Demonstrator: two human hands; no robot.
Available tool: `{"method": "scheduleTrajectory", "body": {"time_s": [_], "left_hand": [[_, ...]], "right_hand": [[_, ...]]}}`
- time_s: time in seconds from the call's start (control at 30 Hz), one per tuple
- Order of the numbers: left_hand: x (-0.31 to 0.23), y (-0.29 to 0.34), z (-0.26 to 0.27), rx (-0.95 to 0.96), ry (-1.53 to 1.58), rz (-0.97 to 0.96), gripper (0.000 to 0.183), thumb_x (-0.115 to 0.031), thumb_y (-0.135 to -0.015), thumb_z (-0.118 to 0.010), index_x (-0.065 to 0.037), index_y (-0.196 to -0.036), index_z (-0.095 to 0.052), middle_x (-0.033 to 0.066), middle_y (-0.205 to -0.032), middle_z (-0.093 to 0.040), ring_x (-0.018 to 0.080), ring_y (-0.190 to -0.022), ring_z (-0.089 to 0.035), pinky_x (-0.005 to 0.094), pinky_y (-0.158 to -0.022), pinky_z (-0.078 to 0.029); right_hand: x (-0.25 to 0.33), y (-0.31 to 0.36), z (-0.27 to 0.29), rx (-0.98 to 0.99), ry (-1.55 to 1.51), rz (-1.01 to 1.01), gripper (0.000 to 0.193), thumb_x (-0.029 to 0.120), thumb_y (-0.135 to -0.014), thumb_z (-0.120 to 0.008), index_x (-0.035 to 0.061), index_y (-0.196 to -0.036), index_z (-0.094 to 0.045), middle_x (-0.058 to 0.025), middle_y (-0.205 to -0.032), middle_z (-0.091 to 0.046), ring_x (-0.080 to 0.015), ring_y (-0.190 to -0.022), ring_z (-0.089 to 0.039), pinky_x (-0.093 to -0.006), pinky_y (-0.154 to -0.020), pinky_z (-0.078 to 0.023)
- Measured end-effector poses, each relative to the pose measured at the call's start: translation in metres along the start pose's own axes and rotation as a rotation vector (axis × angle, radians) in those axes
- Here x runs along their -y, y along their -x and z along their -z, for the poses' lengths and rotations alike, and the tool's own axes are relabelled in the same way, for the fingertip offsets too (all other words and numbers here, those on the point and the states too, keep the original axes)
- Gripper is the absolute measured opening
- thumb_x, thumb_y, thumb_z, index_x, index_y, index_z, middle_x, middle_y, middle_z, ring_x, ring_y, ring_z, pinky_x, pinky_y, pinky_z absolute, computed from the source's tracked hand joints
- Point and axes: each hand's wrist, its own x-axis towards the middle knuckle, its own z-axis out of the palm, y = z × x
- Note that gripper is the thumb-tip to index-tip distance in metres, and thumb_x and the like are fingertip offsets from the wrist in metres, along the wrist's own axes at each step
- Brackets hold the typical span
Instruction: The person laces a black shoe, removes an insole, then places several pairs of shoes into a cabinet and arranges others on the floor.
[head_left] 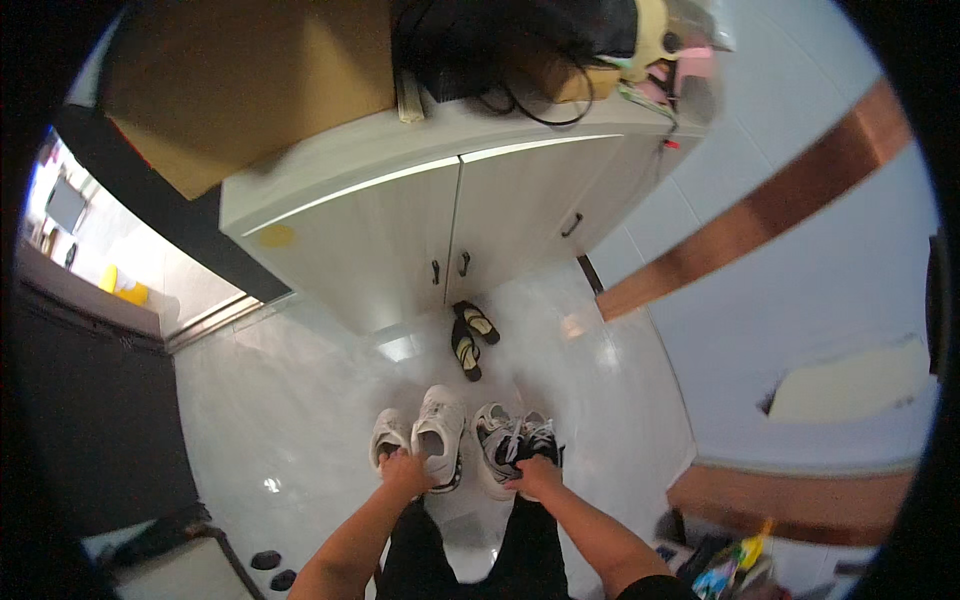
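My left hand (404, 474) is closed at the heels of a pair of white shoes, a smaller-looking left one (390, 428) and a right one (438, 412). Beside them, my right hand (540, 478) grips the heel area of a pair of lace-up sneakers, one grey and white (493, 440), the other black and grey (538, 432). Both pairs point away from me, side by side. My fingertips are partly hidden by the shoe heels. Farther off, two black sandals (466, 345) with pale insoles lie on the floor before the cabinet.
A pale cabinet (370, 235) with dark handles stands ahead. On its top are a large cardboard box (250, 80), a black bag (520, 30) and a cable. A doorway opens at left, a wooden-trimmed wall (760, 210) at right. A brown bench (790, 505) sits lower right near colourful bags.
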Motion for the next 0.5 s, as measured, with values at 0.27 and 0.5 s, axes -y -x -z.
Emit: {"method": "scheduleTrajectory", "body": {"time_s": [0.27, 0.5], "left_hand": [[0.011, -0.108, -0.274, -0.118, 0.135, 0.169, 0.051, -0.050, -0.066, -0.072, -0.018, -0.106, -0.065, 0.0132, -0.104, -0.056, 0.0294, -0.103, -0.052, 0.0475, -0.091, -0.033], [-0.026, -0.120, -0.360, -0.208, 0.092, 0.282, 0.037, -0.041, -0.071, -0.069, -0.016, -0.097, -0.066, 0.0123, -0.096, -0.056, 0.0296, -0.094, -0.054, 0.0449, -0.083, -0.036]], "right_hand": [[-0.068, -0.179, -0.187, -0.079, 0.182, -0.029, 0.050, 0.049, -0.075, -0.067, 0.0186, -0.114, -0.062, -0.0137, -0.124, -0.047, -0.0351, -0.121, -0.039, -0.0615, -0.093, -0.035], [-0.098, -0.229, -0.243, 0.127, 0.255, 0.094, 0.041, 0.043, -0.084, -0.060, 0.0157, -0.115, -0.060, -0.0157, -0.134, -0.039, -0.0363, -0.127, -0.033, -0.0645, -0.098, -0.026]]}}
